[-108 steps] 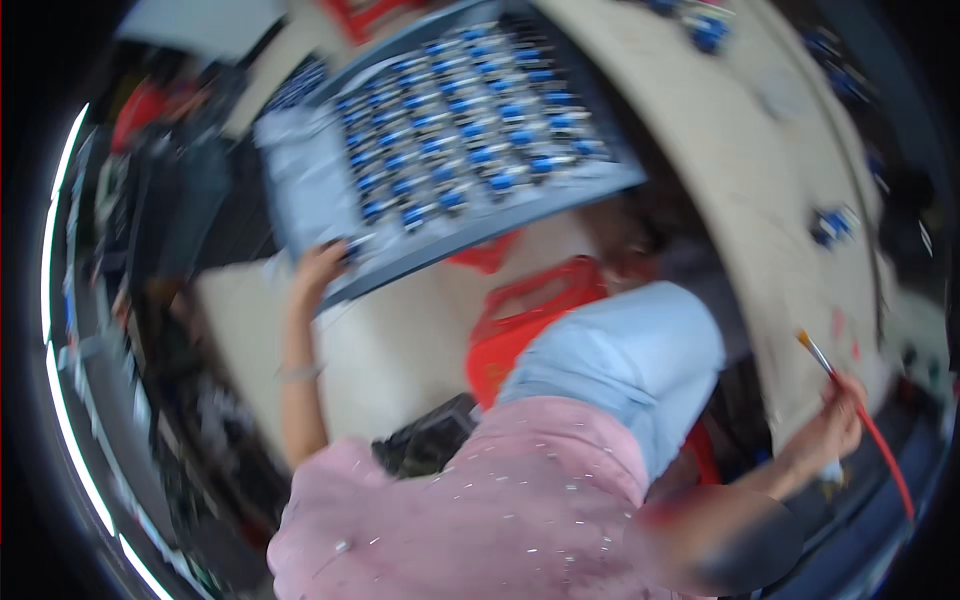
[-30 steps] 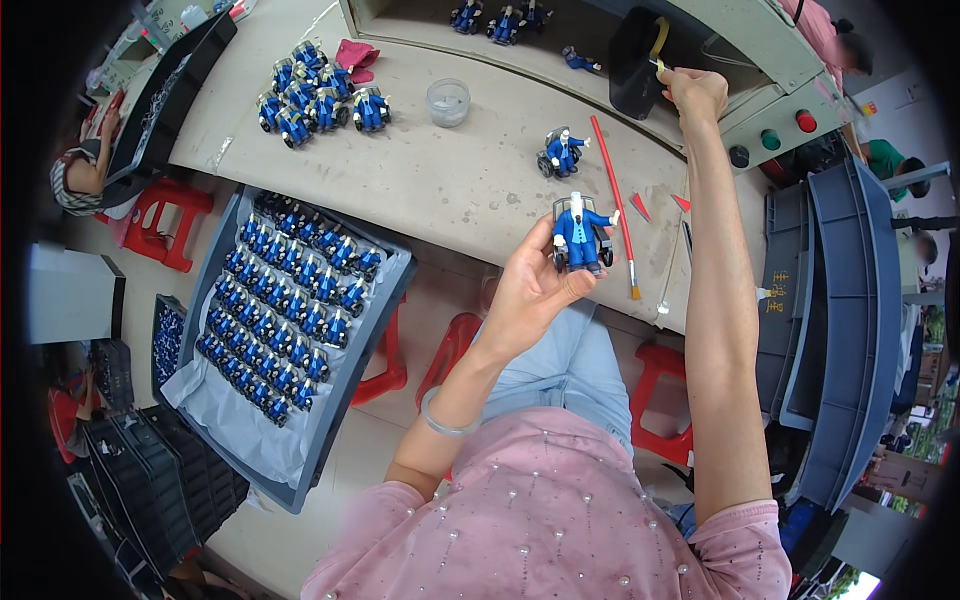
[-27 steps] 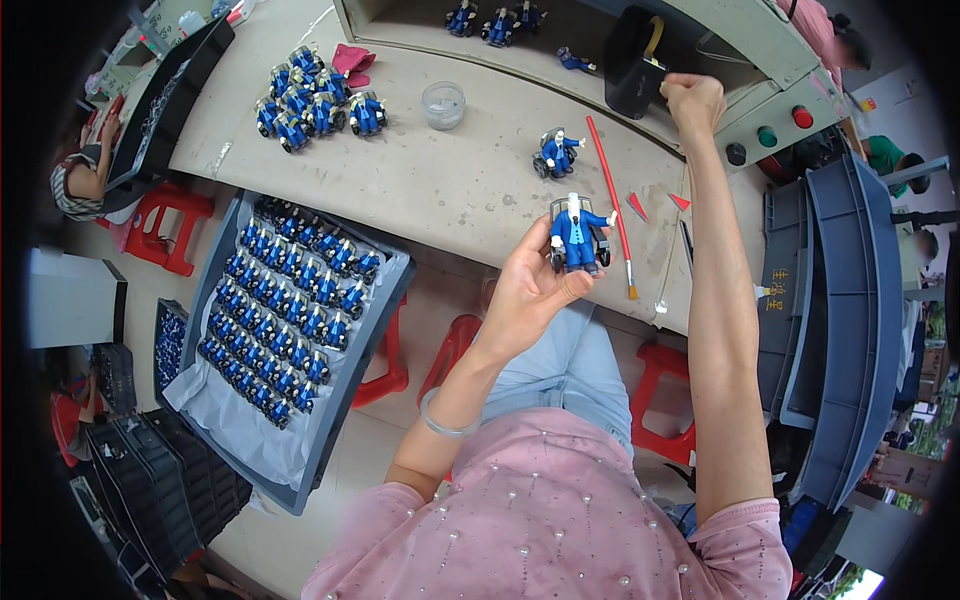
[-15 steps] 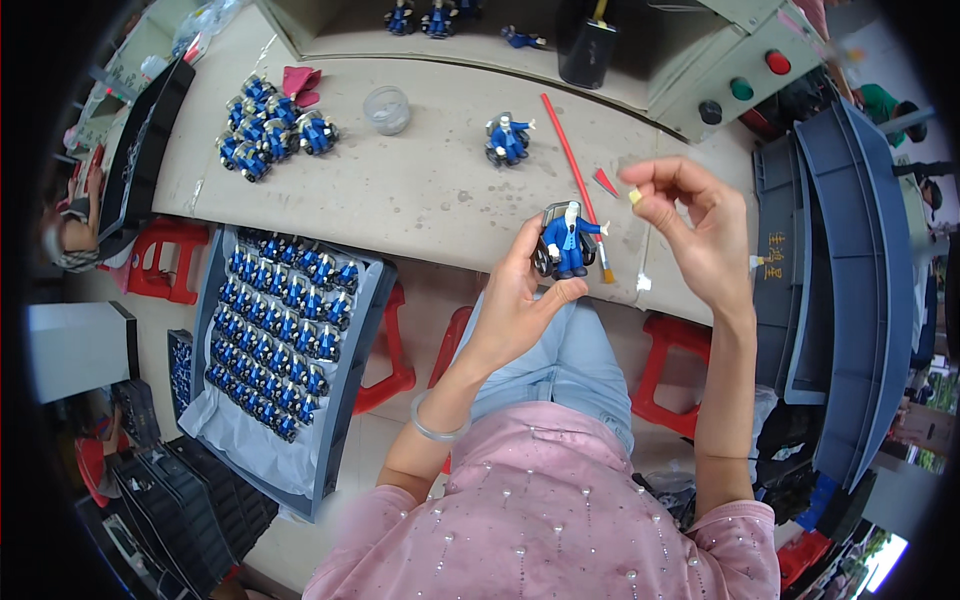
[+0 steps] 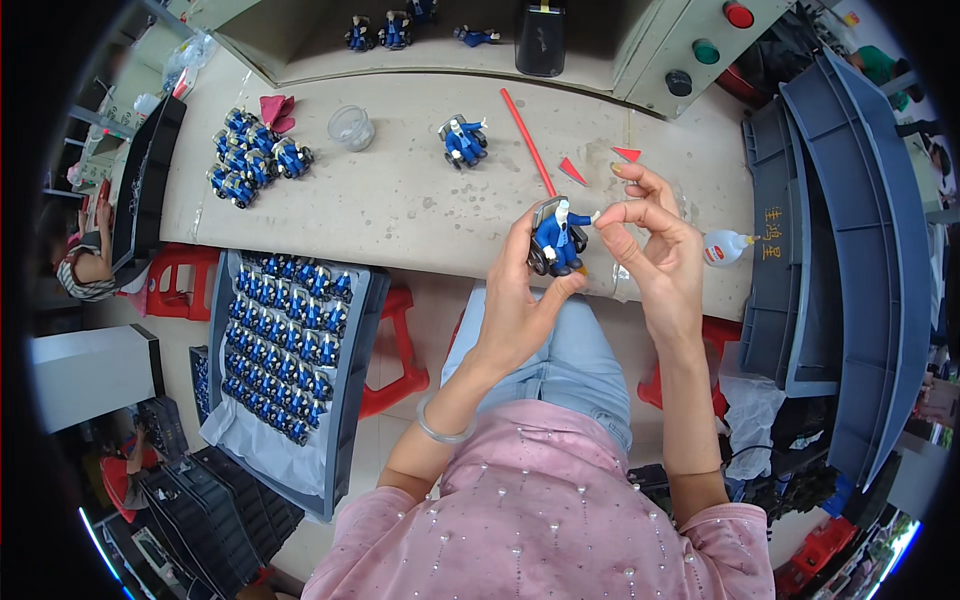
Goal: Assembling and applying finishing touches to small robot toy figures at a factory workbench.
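Note:
My left hand [image 5: 515,290] grips a toy figure [image 5: 556,238] in a blue suit, seated in a dark wheelchair, with one arm stretched to the right. At the tip of that arm, the thumb and forefinger of my right hand [image 5: 650,245] are pinched together on the figure's small pale hand. A raised finger of the right hand shows a yellowish spot at its tip; whether it is a nail or a small piece I cannot tell. Behind the held figure lies a red-handled brush [image 5: 526,140], its bristle end mostly hidden. A similar wheelchair figure [image 5: 463,142] stands on the table.
Two red pointed pieces [image 5: 572,171] lie beyond my right hand, and a white squeeze bottle [image 5: 724,247] is beside it. Left are clustered figures [image 5: 245,158], a clear cup [image 5: 351,128], and a grey tray [image 5: 372,320] with rows of figures. Stacked grey crates [image 5: 855,260] stand right.
My right hand has come left and down to the figure's outstretched hand. The small yellow piece it pinched before is no longer plainly visible. My view has shifted, bringing the squeeze bottle into sight.

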Tool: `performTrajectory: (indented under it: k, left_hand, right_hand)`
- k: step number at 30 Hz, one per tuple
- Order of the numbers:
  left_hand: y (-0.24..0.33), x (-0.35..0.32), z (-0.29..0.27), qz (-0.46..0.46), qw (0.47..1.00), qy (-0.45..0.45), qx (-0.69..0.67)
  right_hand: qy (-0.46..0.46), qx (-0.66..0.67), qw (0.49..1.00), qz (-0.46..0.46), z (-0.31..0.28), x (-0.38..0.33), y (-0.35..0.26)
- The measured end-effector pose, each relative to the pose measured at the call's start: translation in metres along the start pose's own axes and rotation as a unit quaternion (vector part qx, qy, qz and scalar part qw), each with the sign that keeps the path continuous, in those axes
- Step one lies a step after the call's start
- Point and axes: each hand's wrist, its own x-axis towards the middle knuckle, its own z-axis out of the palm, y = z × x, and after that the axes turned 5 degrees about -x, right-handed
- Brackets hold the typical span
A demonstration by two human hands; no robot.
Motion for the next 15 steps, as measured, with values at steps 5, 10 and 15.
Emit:
performTrajectory:
  k: [5, 10, 15]
  left_hand:
    - [0.001, 0.001, 0.015, -0.002, 1.000, 0.002, -0.009]
    - [-0.003, 0.002, 0.017, -0.013, 0.998, 0.004, -0.055]
    - [-0.005, 0.005, 0.018, 0.010, 1.000, 0.007, -0.020]
  right_hand:
    - [-0.001, 0.098, 0.994, 0.058, 0.003, -0.006, 0.014]
    - [0.046, 0.106, 0.993, -0.008, 0.001, -0.010, -0.001]
    - [0.040, 0.052, 0.998, -0.027, -0.002, -0.013, -0.005]
